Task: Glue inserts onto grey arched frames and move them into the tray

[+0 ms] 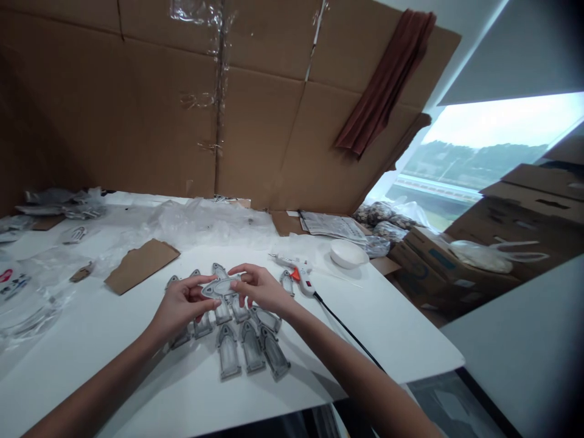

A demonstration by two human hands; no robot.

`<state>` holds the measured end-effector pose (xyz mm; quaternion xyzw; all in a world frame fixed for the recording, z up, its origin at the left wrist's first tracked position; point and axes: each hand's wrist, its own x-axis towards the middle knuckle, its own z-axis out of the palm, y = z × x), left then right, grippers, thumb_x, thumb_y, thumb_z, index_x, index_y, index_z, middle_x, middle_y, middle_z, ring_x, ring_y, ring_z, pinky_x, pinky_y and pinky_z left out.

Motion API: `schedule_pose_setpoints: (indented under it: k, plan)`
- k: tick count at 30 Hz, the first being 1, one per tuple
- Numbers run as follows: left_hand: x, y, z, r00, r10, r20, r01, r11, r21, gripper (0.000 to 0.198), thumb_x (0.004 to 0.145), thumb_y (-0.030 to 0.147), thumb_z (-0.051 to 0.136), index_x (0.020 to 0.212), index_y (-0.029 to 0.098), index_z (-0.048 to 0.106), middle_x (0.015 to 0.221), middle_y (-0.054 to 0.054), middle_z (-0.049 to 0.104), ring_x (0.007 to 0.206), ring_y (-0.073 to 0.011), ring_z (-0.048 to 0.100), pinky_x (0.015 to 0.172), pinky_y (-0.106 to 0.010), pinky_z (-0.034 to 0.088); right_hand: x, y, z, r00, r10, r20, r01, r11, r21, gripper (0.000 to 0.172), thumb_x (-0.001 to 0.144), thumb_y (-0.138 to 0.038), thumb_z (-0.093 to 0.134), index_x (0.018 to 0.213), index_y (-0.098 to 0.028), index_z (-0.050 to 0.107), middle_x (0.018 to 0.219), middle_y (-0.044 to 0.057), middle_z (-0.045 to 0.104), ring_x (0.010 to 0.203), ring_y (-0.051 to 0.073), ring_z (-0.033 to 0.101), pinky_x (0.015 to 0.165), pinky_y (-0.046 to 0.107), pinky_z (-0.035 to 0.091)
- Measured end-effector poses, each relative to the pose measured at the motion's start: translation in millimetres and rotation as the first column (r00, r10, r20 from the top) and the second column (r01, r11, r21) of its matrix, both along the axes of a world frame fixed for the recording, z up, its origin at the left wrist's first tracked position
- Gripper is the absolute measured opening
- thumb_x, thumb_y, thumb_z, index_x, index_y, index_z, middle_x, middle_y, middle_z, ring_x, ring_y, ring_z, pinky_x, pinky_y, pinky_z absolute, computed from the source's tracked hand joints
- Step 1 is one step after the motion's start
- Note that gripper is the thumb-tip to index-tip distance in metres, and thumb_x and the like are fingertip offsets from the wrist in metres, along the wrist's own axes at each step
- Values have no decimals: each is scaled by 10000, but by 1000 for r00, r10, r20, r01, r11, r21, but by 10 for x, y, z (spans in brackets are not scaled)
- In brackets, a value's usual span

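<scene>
**Your hands pinching a grey oval piece above the arch pieces**

Your left hand (pixel 180 307) and right hand (pixel 262 289) both pinch the grey oval piece (pixel 221 287), one at each end, holding it up just above the layout. It has a long open slot through the middle and a mottled grey finish. Neither hand is spread: fingers curled on the left, bent and gripping at the tips on the right. Exact thumb position is hard to tell.

Below it, the grey arch pieces (pixel 228 353) lie flat on the white table (pixel 392 328) in rough rows, tops pointing away from you, some partly hidden under your hands. One more arch piece (pixel 287 283) sits off to the right, just beside the hot glue gun (pixel 298 277), which has an orange trigger and a black cord (pixel 351 334) running toward the near table edge.

Further back: white bowl (pixel 348 253), newspaper (pixel 333 225), crumpled plastic film (pixel 201 222). A cardboard scrap (pixel 141 264) lies left of the rows. Behind the table is a taped cardboard wall (pixel 260 121) with a reddish-brown cloth (pixel 383 85) hanging on it. Cardboard boxes (pixel 438 274) stand to the right, below a window (pixel 493 140).
</scene>
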<state>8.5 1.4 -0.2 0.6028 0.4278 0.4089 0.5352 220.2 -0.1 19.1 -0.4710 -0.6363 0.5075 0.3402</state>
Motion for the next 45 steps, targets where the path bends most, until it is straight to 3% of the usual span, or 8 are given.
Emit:
schedule_pose_setpoints:
  k: [7,15,26,31,37,41,45]
  plan:
    - [-11,0,-72,997,-72,-7,72,996,-48,545,675,345,815,1148,136,644,548,27,625,422,-105,508,442,-217,427,12,-52,47,999,22,-27,-22,1000,-22,269,813,-394,665,967,-176,630,546,-63,546,491,90,536,455,193,407]
    - [-2,-7,-79,988,-154,19,156,982,-110,582,688,340,792,1202,137,607,532,37,610,416,-105,510,411,-199,375,35,-110,7,1000,11,-25,-12,1000,-29,213,820,-367,655,931,-188,624,551,-68,557,464,85,530,442,192,396]
    - [-10,-16,-47,980,-191,-53,183,975,-127,613,737,361,748,1258,122,532,544,26,636,431,-125,540,401,-198,371,32,-141,-57,999,11,-30,-13,999,-47,233,838,-369,637,981,-188,602,656,-29,646,463,79,530,423,183,370]
    - [-9,0,-61,976,-216,14,215,967,-136,610,720,389,773,1226,136,545,620,-8,685,485,-143,585,444,-217,426,27,-141,-77,1000,10,-6,-10,999,-36,198,846,-328,616,985,-188,602,622,-39,618,449,82,526,422,184,374]
    - [-32,5,-81,985,-173,-16,169,978,-119,572,772,447,741,1219,151,540,633,-13,700,498,-140,592,481,-220,455,36,-165,8,995,19,98,-21,1000,20,249,851,-384,633,1023,-204,633,559,-52,598,493,106,572,481,197,415]
    - [-31,9,-66,988,-152,7,152,979,-133,587,764,467,752,1209,148,537,638,-18,703,493,-133,577,468,-210,439,213,-43,141,979,-75,191,58,994,92,262,862,-417,613,1028,-214,627,745,-5,708,525,102,593,489,206,439]
    - [-39,13,-58,994,-110,29,113,982,-154,611,752,472,768,1211,143,535,650,-33,710,503,-141,586,468,-213,441,657,141,287,887,-331,321,276,939,208,223,901,-344,556,1063,-200,607,886,29,736,596,109,628,536,222,480]
